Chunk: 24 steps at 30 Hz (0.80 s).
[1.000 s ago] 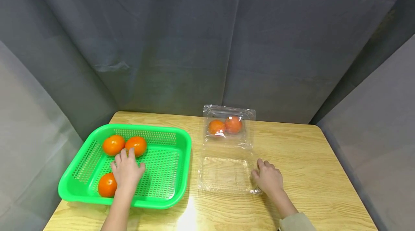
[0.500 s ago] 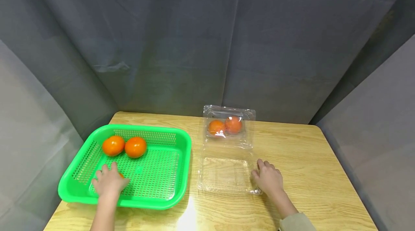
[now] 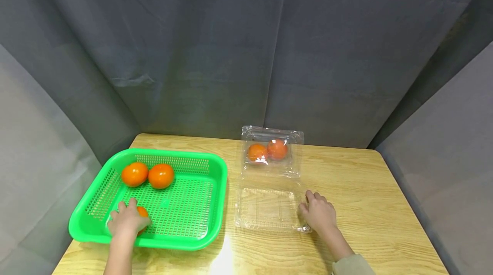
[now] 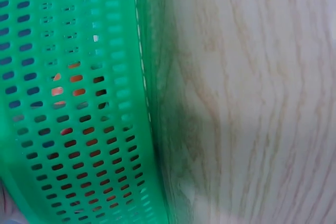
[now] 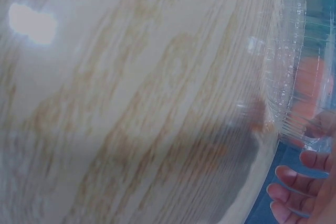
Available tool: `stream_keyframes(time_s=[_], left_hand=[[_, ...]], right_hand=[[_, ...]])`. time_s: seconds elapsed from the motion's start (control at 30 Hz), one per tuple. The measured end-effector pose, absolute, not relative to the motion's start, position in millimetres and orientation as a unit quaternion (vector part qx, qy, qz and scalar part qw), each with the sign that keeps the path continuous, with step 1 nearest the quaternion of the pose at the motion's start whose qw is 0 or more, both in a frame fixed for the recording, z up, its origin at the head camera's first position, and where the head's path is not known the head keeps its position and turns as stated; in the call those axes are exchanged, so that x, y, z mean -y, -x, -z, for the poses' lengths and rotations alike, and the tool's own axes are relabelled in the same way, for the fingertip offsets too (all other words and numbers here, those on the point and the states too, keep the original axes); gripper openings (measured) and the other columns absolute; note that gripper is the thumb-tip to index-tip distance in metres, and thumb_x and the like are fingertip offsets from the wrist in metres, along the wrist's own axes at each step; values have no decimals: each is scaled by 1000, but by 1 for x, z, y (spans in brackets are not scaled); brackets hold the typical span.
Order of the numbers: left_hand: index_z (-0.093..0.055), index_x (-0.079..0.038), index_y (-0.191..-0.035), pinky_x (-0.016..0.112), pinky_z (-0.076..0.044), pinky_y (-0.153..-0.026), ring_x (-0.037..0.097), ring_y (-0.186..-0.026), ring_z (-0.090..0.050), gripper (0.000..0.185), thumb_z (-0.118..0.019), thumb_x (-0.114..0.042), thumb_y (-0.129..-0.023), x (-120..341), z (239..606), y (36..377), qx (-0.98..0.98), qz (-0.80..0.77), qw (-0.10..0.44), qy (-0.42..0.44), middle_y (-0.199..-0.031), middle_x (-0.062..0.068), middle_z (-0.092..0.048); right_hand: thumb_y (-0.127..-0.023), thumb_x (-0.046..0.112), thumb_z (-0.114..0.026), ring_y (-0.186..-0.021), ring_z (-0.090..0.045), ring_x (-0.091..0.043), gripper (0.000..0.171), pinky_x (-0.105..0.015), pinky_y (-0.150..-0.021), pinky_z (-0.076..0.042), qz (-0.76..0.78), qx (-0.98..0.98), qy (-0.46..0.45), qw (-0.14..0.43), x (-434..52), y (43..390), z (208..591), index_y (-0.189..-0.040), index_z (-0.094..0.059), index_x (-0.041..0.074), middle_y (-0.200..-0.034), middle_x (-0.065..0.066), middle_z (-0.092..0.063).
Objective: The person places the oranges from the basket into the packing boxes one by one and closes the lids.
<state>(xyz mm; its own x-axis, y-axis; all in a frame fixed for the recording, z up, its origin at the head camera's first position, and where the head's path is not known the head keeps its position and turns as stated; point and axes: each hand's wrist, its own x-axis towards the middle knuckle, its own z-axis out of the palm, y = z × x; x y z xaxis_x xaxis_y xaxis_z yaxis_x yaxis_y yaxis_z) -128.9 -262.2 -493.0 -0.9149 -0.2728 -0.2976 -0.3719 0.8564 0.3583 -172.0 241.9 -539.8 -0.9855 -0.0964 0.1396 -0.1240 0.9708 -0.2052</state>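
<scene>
A green perforated basket sits on the left of the wooden table and holds three oranges. My left hand lies over the near orange, fingers curved round it. Two more oranges lie at the basket's back. In the left wrist view only the basket wall shows, with orange colour behind its holes. An open clear clamshell box lies in the middle. Its far half holds two oranges and its near half is bare. My right hand rests on the table against the box's right rim.
The wooden table stretches on to the right of the box. A grey curtain closes off the back and both sides. The table's near edge runs just below my hands.
My left hand drew back from the two far oranges to the near left of the basket and settled over the near orange. The right hand and the box stayed still.
</scene>
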Motion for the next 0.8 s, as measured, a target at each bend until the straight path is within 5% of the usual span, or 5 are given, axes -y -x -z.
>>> stream_keyframes(time_s=[0.8], left_hand=[[-31, 9, -126, 65, -36, -74, 58, -103, -31, 80, -73, -26, -67, 253, 495, 130, -963, -213, 54, 154, -118, 39, -29]], right_hand=[[-84, 26, -55, -66, -52, -22, 26, -36, -52, -44, -110, 991, -50, 51, -241, 172, 538, -97, -56, 5, -83, -8, -58]])
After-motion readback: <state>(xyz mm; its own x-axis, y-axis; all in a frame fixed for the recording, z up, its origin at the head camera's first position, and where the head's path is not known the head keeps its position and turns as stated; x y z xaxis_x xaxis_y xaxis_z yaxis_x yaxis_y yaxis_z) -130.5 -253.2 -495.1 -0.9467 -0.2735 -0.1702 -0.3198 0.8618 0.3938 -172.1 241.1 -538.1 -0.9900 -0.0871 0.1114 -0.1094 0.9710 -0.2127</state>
